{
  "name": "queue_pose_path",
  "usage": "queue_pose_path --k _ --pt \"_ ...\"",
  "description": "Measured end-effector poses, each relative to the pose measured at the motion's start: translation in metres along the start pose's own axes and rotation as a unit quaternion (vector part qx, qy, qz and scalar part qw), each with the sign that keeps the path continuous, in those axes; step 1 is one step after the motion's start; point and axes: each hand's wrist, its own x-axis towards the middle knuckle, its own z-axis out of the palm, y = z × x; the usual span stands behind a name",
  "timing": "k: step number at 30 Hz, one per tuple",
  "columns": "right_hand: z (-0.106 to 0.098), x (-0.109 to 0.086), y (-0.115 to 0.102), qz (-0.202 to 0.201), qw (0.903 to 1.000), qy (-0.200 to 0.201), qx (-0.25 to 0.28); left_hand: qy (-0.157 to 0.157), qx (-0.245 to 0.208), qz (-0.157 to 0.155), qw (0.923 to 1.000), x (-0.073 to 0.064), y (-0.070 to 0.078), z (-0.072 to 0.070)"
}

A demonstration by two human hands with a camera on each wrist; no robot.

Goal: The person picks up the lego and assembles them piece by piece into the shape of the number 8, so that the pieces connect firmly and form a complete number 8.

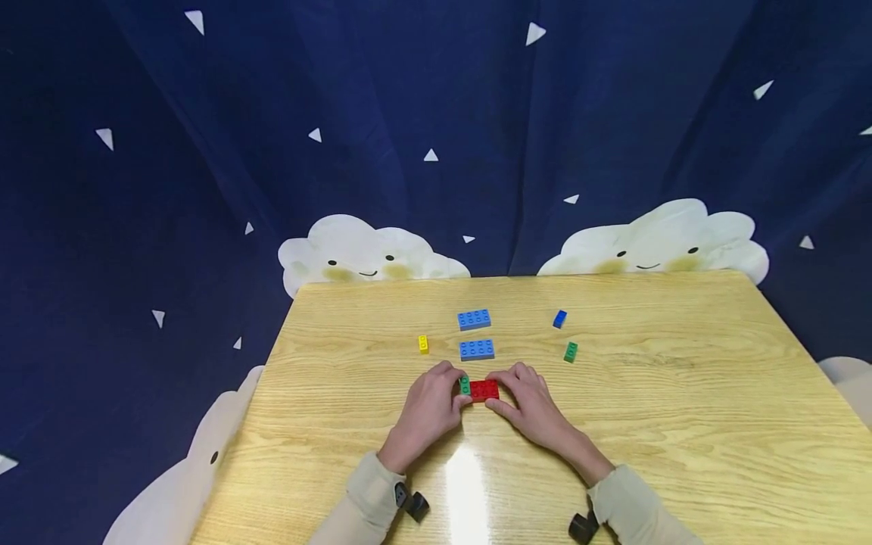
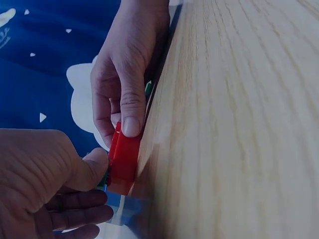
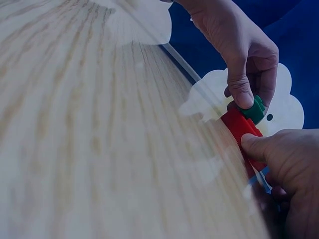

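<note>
A red building brick [image 1: 484, 390] lies on the wooden table in front of the person. My right hand [image 1: 534, 409] grips its right end between thumb and fingers, the thumb showing on the near side. At the brick's left end my left hand [image 1: 431, 405] pinches a small green brick [image 1: 465, 385]. In the right wrist view, the green brick [image 3: 255, 109] sits at the top of the red brick [image 3: 240, 125], under the left thumb. Fingers mostly hide the green brick in the left wrist view, where the red brick [image 2: 124, 157] shows its long side.
Two blue eight-stud bricks [image 1: 477, 349] lie one behind the other beyond the hands. Left of them is a small yellow brick [image 1: 423, 344]. Farther right are a small dark blue brick [image 1: 560, 319] and another green brick [image 1: 571, 352]. A dark blue curtain [image 1: 409, 113] hangs behind the table.
</note>
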Motion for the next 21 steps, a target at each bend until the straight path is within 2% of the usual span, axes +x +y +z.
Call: queue_pose_path --k 7,14,21 --pt "0.001 0.0008 0.0 -0.006 1.0 0.006 0.002 0.01 0.009 0.002 0.9999 0.0019 -0.0059 0.0047" --pt "-0.001 0.0014 -0.0002 -0.011 0.9999 0.013 -0.003 0.02 0.036 0.021 0.9989 0.003 -0.0066 0.0073" --pt "-0.0005 0.0003 -0.0009 0.002 1.0 -0.005 0.002 0.01 0.036 0.014 0.9992 0.0013 -0.0055 0.0041"
